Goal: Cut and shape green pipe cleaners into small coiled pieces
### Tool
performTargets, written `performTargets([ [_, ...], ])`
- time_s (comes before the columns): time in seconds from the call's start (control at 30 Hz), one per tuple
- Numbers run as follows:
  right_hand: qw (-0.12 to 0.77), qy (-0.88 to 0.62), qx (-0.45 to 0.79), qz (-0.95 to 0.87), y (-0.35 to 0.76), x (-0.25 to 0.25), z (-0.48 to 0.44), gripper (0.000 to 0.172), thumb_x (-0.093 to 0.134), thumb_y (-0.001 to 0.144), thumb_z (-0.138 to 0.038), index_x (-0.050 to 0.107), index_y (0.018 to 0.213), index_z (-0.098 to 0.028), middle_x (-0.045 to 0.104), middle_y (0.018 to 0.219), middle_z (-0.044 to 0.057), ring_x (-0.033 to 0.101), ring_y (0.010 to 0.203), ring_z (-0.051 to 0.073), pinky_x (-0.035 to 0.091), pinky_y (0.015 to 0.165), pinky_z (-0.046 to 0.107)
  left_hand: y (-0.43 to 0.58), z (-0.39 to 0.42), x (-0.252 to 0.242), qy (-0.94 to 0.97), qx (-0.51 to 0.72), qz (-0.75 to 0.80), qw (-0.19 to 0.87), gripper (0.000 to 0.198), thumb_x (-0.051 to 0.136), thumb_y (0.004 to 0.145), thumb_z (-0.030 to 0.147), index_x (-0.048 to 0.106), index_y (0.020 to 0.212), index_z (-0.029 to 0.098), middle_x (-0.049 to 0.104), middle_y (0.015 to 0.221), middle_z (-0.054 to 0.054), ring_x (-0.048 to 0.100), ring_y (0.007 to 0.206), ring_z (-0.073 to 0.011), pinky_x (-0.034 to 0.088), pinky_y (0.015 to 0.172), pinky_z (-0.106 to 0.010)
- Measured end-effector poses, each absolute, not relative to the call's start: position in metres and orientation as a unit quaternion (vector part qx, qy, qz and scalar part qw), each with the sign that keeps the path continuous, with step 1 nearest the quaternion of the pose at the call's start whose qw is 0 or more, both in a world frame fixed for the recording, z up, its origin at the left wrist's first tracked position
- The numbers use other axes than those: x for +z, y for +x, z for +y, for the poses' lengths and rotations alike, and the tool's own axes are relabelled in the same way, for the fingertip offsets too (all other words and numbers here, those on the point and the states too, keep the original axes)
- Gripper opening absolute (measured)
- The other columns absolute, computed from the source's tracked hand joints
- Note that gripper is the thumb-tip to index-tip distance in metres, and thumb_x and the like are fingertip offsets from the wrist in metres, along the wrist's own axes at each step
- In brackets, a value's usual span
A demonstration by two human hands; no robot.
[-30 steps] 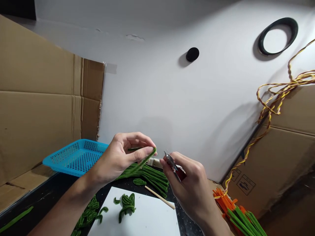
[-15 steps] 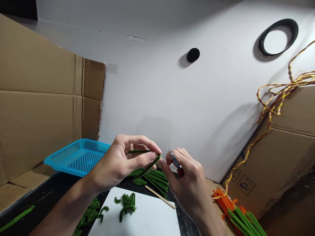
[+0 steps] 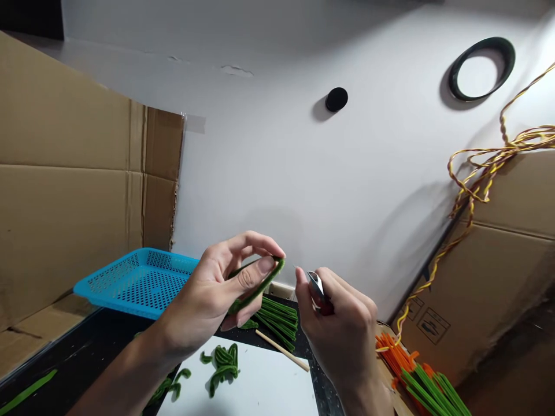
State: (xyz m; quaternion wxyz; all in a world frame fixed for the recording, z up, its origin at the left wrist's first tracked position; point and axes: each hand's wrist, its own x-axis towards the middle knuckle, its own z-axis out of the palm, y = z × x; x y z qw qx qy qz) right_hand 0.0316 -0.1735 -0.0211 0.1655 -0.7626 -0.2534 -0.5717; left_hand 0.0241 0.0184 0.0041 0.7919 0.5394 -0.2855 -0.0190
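Right hand has drawn away; left hand partly hides the blue basket.

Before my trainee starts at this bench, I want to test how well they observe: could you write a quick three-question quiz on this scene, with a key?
1. What does the left hand hold?
a) an orange stem
b) a bent green stem
c) the twisted cord

2. True or false: the wooden stick lies inside the blue basket.

3. Fill in: the red-handled tool is held in the ____ hand.

Key:
1. b
2. False; it lies at the edge of the white sheet.
3. right
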Motion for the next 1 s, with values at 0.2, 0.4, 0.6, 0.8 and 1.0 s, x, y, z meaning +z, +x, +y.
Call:
performTargets([
  [0.2, 0.124, -0.728, -0.643, -0.205, 0.032, -0.019, -0.175, 0.044, 0.062, 0.102, -0.012, 0.031, 0.072, -0.016, 0.032, 0.064, -0.003, 0.024, 0.060, 0.007, 0.025, 0.063, 0.026, 0.013, 0.005, 0.001, 0.465, -0.125, -0.299, 0.824, 0.027, 0.066, 0.098, 0.047, 0.065, 0.108, 0.022, 0.045, 0.074, 0.005, 0.032, 0.048, 0.0034, 0.026, 0.042, -0.008],
  [0.4, 0.161, -0.754, -0.602, -0.207, 0.035, -0.016, -0.179, 0.039, 0.058, 0.100, -0.009, 0.034, 0.071, -0.015, 0.040, 0.068, -0.002, 0.027, 0.062, 0.008, 0.027, 0.063, 0.024, 0.010, 0.002, -0.002, 0.534, -0.136, -0.322, 0.770, 0.031, 0.066, 0.098, 0.050, 0.064, 0.106, 0.021, 0.058, 0.076, 0.002, 0.038, 0.054, 0.0000, 0.029, 0.047, -0.010],
  [0.6, 0.279, -0.802, -0.403, -0.342, 0.032, -0.017, -0.181, 0.039, 0.058, 0.099, -0.013, 0.033, 0.069, -0.015, 0.037, 0.064, -0.005, 0.027, 0.059, 0.005, 0.024, 0.055, 0.020, 0.017, 0.009, -0.002, 0.620, -0.042, -0.279, 0.732, 0.039, 0.068, 0.095, 0.057, 0.063, 0.108, 0.021, 0.053, 0.064, 0.004, 0.039, 0.057, -0.0026, 0.028, 0.048, -0.010],
  [0.8, 0.399, -0.787, -0.238, -0.406, 0.025, -0.016, -0.176, 0.046, 0.059, 0.102, -0.026, 0.029, 0.070, -0.014, 0.031, 0.063, -0.005, 0.020, 0.061, 0.005, 0.021, 0.055, 0.019, 0.014, 0.022, 0.003, 0.683, 0.042, -0.297, 0.666, 0.031, 0.064, 0.099, 0.052, 0.069, 0.101, 0.021, 0.058, 0.077, 0.004, 0.045, 0.065, -0.0003, 0.035, 0.055, -0.008],
  [1.0, 0.466, -0.784, -0.118, -0.393, 0.019, -0.009, -0.182, 0.049, 0.066, 0.096, -0.028, 0.035, 0.062, -0.014, 0.026, 0.059, -0.005, 0.021, 0.058, 0.004, 0.019, 0.051, 0.019, 0.007, 0.024, 0.005, 0.682, 0.043, -0.330, 0.651, 0.025, 0.062, 0.102, 0.045, 0.072, 0.101, 0.023, 0.068, 0.085, 0.006, 0.055, 0.073, 0.0008, 0.043, 0.064, -0.004],
])
